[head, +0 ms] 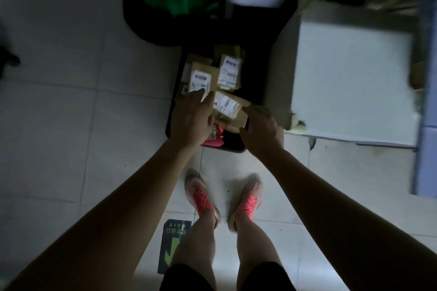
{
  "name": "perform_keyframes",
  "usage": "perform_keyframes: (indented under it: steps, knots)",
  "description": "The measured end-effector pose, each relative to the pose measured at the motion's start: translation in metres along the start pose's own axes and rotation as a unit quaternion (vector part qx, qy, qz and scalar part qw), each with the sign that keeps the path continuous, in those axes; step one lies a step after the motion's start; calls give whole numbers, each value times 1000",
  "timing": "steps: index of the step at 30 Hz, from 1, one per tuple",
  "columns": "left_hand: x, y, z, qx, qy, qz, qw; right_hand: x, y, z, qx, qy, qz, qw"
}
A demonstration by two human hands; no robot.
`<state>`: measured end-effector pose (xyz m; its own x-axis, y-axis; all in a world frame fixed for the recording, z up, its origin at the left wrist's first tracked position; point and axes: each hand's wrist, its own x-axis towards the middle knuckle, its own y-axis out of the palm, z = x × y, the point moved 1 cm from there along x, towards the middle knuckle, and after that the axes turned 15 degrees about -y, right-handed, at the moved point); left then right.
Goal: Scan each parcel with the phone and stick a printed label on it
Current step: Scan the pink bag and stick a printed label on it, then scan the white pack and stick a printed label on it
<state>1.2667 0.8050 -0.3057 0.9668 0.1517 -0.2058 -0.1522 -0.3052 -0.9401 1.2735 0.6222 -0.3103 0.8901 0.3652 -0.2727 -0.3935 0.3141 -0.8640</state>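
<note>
Head view: reaching into bin of parcels.
Left grip, fingers straight, touching labelled parcel; right grip curled beside second parcel, hold impossible to tell.

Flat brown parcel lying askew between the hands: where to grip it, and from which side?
Pinch the parcel by its bare brown right edge, coming from the right, beside the right hand. It lies askew on top of the others, so that edge looks free, and fingers there leave its label uncovered for scanning.
</note>
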Motion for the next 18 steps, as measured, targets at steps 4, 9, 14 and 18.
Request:
perform_keyframes:
  steps: [4, 9, 14, 18]
  knots:
    - [8, -130, -93, 56, 61, -37, 996, -33, -150, 18, -64, -11, -50, 997]
    - [-19, -253, -219, 104, 146, -91, 980, -97, -313, 8, -109, 21, -129, 985]
    - [-72, -303, -331, 87, 148, -109, 979, -178, -412, -36, -115, 49, -174, 977]
    - [-119, -307, -409, 111, 165, -137, 970, -242, -456, -89, -120, 40, -178, 976]
